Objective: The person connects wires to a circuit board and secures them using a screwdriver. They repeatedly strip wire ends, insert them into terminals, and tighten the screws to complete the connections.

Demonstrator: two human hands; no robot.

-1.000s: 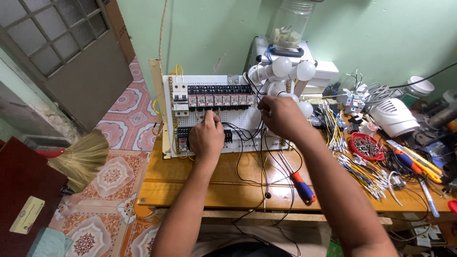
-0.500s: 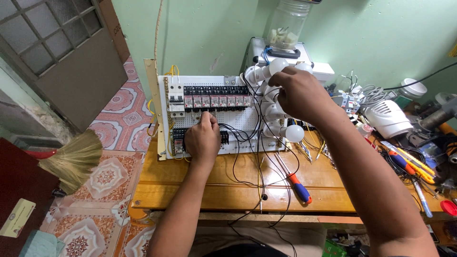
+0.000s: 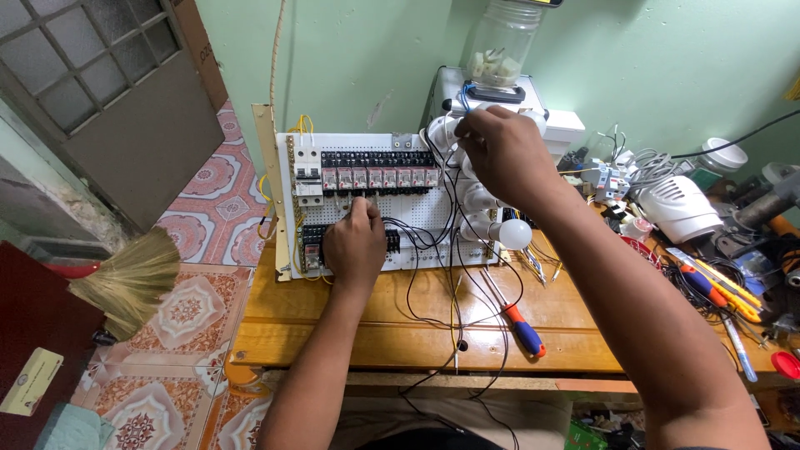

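A person leans over a wooden workbench (image 3: 333,325), both forearms stretched toward a white wiring panel (image 3: 417,208) propped at the bench's twelve o'clock edge. The left hand (image 3: 354,246) rests knuckles-up on the lower left of the panel, fingers curled, fingertips pressing at the row of black relays (image 3: 379,167) above it; whether it pinches a wire cannot be told. The right hand (image 3: 504,154) is raised at about one o'clock from the left, fingers closed loosely around a white bulb fitting (image 3: 446,133) at the panel's upper right corner (its palm hides the grip). The panel's long axis runs left to right, its face tilted up toward the viewer. A white bulb (image 3: 514,234) sits below the right wrist, and a red-and-blue screwdriver (image 3: 521,325) lies on the bench at five o'clock. Compared with half a second ago, the right hand has climbed higher along the lamp column; the left has barely shifted.
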